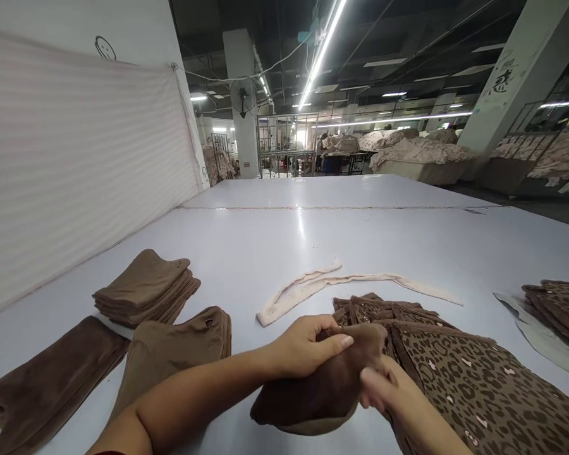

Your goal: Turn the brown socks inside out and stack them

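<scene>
Between my hands hangs a dark brown fabric piece (313, 398), folded over and lifted off the table. My left hand (308, 344) pinches its upper edge, thumb on top. At the piece's right edge, my right hand (384, 385) has its fingers curled in, slightly blurred; the fabric edge seems to be in them. Just right of the hands lie leopard-print brown fabric pieces (464, 373) in an overlapping pile. Behind my hands a pale fabric strip (308, 287) lies loosely curved.
Plain brown fabric stacks (142, 278) lie at the left, with a darker stack (52, 379) and another brown stack (175, 344) nearer. More leopard-print pieces (559, 309) lie far right beside a grey sheet (540, 341). A white cloth curtain (85, 151) borders the table (360, 234).
</scene>
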A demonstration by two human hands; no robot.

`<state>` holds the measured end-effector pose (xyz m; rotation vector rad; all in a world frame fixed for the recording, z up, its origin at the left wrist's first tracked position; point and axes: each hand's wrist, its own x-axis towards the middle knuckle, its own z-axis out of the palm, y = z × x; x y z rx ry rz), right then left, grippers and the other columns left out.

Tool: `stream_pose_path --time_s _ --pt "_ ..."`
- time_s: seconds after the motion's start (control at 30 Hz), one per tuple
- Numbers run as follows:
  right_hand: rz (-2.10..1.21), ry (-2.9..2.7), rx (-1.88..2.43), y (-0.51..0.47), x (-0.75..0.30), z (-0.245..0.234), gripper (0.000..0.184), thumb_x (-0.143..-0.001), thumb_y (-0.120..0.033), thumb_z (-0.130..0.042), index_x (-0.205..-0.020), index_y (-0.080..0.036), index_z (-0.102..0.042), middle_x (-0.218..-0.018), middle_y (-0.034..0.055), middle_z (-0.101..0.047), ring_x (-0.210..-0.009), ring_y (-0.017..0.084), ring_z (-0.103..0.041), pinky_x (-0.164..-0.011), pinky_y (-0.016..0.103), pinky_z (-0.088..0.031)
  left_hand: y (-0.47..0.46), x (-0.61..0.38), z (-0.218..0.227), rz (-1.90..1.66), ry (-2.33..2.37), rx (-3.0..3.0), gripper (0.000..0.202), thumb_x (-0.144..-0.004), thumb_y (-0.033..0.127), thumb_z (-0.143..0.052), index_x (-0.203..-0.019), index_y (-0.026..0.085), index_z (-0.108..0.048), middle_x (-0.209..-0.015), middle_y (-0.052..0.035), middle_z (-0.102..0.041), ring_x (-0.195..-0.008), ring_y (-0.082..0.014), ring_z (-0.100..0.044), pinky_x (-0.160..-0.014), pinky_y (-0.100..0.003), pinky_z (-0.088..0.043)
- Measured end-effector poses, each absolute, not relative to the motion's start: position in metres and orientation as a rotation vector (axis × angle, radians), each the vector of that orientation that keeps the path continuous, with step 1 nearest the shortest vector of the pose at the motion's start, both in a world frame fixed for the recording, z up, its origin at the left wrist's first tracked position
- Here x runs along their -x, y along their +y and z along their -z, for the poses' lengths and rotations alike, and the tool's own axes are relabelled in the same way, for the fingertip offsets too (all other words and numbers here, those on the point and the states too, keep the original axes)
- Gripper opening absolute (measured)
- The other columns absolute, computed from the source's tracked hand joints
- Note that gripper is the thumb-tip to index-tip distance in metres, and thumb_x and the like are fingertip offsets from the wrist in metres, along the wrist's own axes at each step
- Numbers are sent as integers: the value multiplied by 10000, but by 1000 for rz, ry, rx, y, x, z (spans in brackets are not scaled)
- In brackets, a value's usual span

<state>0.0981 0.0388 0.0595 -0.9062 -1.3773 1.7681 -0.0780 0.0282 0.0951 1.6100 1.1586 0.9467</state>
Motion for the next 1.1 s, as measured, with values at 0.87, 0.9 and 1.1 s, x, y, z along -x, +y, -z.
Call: stream_pose_path --time_s 0.87,0.9,1.1 --pt "-2092 -859 740 31 -98 -34 396 -660 -404 -754 -546 -186 -443 -398 -110 -208 -460 61 -169 -495 201 -286 33 83 -102 -1029 961 -1532 348 -800 445 -573 -646 138 -520 -640 9 -471 -631 -104 -422 -642 -245 -370" --pt "-2061 -908 796 32 -100 -36 420 -658 -401 -756 -526 -186 -420 -407 -102 -236 -468 62 -174 -492 202 -272 39 85 -105 -1054 942 -1501 386 -805 473 -559 -618 139 -508 -613 8 -469 -612 -103 -423 -638 -250 -374" --pt "-2031 -802 853 35 -112 -43 483 -607 -371 -794 -493 -203 -355 -399 -107 -217 -466 63 -181 -514 209 -323 51 89 -122 -1159 975 -1530 424 -810 558 -511 -741 141 -540 -729 -16 -530 -678 -116 -473 -679 -261 -402"
